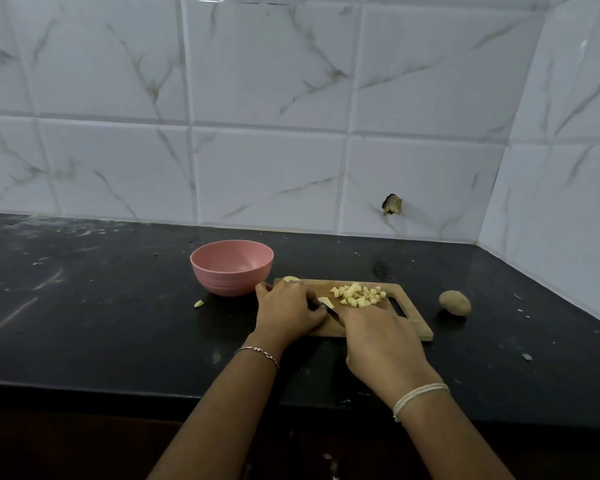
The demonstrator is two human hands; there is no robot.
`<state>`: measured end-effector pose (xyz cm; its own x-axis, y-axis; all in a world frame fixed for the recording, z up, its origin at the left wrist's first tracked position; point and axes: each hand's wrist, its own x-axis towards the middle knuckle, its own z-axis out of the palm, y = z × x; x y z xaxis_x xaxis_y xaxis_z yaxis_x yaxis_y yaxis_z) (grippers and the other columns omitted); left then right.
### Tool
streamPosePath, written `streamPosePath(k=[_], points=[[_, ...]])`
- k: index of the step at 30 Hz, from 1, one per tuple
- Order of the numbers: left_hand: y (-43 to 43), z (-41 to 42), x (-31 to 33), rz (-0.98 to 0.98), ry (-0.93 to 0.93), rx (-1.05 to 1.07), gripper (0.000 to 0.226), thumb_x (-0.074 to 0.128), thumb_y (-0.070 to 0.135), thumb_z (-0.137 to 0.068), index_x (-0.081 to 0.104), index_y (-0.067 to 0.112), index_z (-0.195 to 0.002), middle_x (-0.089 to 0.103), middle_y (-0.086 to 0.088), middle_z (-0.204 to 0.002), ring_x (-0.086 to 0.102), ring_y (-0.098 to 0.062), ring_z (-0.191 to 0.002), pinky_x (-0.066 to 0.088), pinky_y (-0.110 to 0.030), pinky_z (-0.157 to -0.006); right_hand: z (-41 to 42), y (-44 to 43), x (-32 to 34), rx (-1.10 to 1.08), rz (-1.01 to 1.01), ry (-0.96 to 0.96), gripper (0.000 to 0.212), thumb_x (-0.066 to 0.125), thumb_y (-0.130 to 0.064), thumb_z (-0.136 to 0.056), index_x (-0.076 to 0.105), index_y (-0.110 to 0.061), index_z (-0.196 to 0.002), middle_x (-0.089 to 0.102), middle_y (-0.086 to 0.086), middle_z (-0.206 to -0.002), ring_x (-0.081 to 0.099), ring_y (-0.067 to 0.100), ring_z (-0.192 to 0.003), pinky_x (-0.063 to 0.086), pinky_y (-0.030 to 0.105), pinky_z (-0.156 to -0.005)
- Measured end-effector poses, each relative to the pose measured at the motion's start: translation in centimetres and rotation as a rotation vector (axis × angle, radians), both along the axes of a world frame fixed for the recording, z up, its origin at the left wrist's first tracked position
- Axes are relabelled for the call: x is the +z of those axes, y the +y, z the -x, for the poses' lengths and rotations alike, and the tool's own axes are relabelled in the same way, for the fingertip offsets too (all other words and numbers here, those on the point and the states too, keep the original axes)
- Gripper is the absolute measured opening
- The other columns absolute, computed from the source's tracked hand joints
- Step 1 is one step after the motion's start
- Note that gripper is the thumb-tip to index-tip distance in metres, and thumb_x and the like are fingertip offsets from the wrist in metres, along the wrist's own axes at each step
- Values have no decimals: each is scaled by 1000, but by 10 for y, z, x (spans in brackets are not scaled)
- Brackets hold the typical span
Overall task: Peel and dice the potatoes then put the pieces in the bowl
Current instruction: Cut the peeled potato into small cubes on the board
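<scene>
**Fig.** Farthest to the left of the left hand, a small pale scrap of potato (198, 303) is lying on the black stone worktop (101, 323). Just left of and beyond that hand, a round pink plastic bowl (231, 268) is standing upright, off the board.

The left hand (286, 306), wearing a thin chain bracelet (257, 351) at the wrist, is resting on the left end of the rectangular wooden chopping board (420, 329). Its fingers are curling down to hold a pale wedge of peeled potato (325, 301) at their tips. A rounded peeled potato piece (291, 279) is peeking out beyond its knuckles at the board's far edge.

Between the two hands the dark blade of a kitchen knife (331, 312) is showing, lying against the wedge. The right hand (378, 344), banded with pale thread (420, 396) at the wrist, is closing around the handle, which is hidden beneath it.

Just beyond the right hand, a heap of pale diced potato cubes (359, 295) is sitting on the board. To the right of that hand, off the board, a whole brown unpeeled potato (454, 302) is resting on the worktop.
</scene>
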<state>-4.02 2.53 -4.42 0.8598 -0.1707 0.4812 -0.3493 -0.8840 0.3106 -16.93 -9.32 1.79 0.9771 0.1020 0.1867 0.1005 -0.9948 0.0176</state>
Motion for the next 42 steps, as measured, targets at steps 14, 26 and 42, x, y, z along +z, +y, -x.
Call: streamPosePath(k=[14, 26, 42], points=[[2, 3, 3, 113, 16, -7, 18, 59, 35, -89, 69, 28, -101, 67, 10, -100, 55, -12, -107, 25, -37, -91, 17, -36, 21, -35, -77, -79, 25, 53, -25, -96, 57, -33, -119, 57, -7, -102, 55, 13, -89, 43, 27, -70], [-1, 9, 6, -74, 50, -147, 27, 51, 47, -91, 65, 48, -114, 49, 14, -133, 36, -13, -128, 17, -43, -102, -13, -54, -36, -103, -442, -219, 25, 52, -35, -97, 54, -41, -121, 55, -12, -87, 54, 4, -64, 37, 17, -51], [-3, 7, 7, -87, 42, -109, 25, 48, 43, -92, 66, 45, -109, 50, 13, -132, 39, -13, -125, 16, -46, -101, -11, -49, -46, -111, -380, -249, 17, 52, -38, -97, 53, -36, -113, 42, -17, -77, 48, 0, -65, 32, 14, -49]])
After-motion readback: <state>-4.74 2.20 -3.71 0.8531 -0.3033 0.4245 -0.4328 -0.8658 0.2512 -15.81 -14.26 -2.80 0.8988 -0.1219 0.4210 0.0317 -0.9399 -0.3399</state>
